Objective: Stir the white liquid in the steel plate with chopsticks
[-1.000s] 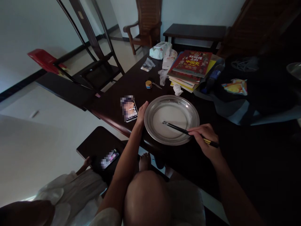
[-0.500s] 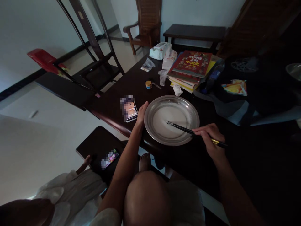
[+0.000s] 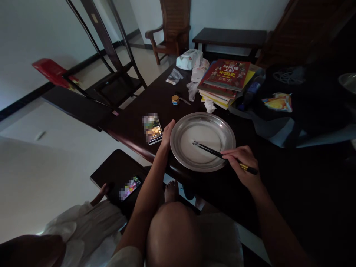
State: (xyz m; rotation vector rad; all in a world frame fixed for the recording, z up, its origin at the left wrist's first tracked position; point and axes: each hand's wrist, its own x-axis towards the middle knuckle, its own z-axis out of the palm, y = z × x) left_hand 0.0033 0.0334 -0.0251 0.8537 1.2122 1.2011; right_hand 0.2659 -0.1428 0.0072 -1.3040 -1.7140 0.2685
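A wide steel basin (image 3: 228,137) stands on the dark table, with a whitish liquid (image 3: 198,137) in its bottom. My left hand (image 3: 168,133) is closed on the basin's left rim, thumb on top; its other fingers are hidden below. In my right hand (image 3: 244,165) is a pair of black chopsticks (image 3: 208,149) with gold bands near the back end. Their tips dip into the liquid near the middle of the basin. Left of my left hand lies a lit phone (image 3: 154,131).
Behind the basin are a stack of books (image 3: 228,76), a crumpled tissue (image 3: 210,106), a small gold-lidded jar (image 3: 175,99) and plastic bags. A snack packet (image 3: 278,102) lies to the right. At lower left, another person (image 3: 83,230) sits by a stool (image 3: 114,170) holding a second phone (image 3: 130,188).
My right hand and the chopsticks have moved left, and the tips have gone slightly left and up through the liquid. My left hand stays on the rim. The phone's picture has changed.
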